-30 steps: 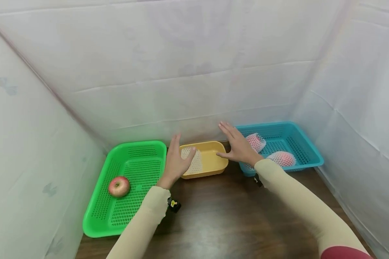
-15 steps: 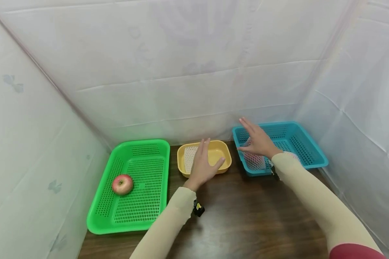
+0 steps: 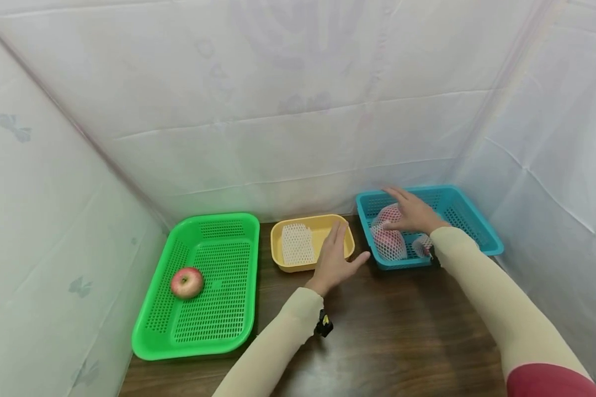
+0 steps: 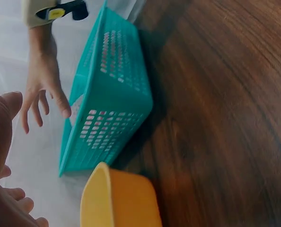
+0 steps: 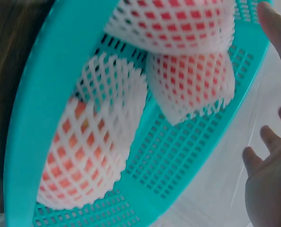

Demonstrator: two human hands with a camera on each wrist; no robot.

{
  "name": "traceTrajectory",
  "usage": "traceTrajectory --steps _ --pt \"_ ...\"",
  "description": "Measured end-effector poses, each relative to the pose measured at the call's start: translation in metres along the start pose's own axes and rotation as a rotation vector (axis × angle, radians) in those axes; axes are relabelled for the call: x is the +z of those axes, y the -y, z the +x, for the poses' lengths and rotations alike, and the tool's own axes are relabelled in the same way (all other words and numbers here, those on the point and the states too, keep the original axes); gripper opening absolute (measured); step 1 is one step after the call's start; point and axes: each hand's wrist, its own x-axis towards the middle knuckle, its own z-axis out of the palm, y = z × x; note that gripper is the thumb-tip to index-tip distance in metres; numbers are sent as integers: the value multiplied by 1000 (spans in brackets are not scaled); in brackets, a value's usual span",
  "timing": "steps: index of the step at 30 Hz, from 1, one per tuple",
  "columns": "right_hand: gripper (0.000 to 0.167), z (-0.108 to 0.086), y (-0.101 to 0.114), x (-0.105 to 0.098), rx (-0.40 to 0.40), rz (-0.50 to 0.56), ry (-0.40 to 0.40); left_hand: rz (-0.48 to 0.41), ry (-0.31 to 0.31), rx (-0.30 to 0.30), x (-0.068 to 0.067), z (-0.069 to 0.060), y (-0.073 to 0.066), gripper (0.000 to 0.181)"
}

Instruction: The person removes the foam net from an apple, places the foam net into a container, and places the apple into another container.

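My right hand hovers over the blue basket with its fingers spread and nothing in them. Inside that basket lie three red fruits in white foam nets; the right wrist view shows one netted fruit apart from two touching ones, the smaller-looking netted fruit among them. My left hand, fingers straight and thumb out, is above the front right edge of the yellow tray and holds nothing. A flat white foam net lies in the tray's left half.
At the left stands a large green basket with one bare apple in it. All containers sit on a dark wooden table. White cloth walls rise close behind and at both sides.
Both hands have moved right. My right hand has come from the gap beside the yellow tray to above the blue basket; my left has crossed the tray from its left end toward its right.
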Motion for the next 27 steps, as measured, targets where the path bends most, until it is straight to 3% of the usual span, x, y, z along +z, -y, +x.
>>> traceTrajectory --steps 9,19,27 --pt "113 -11 -12 -10 144 52 137 61 63 6 25 5 -11 90" --pt "85 -27 -35 -14 214 39 336 67 165 -24 41 7 -13 88" --pt "86 -33 -45 -21 296 52 468 117 170 18 52 8 -12 83"
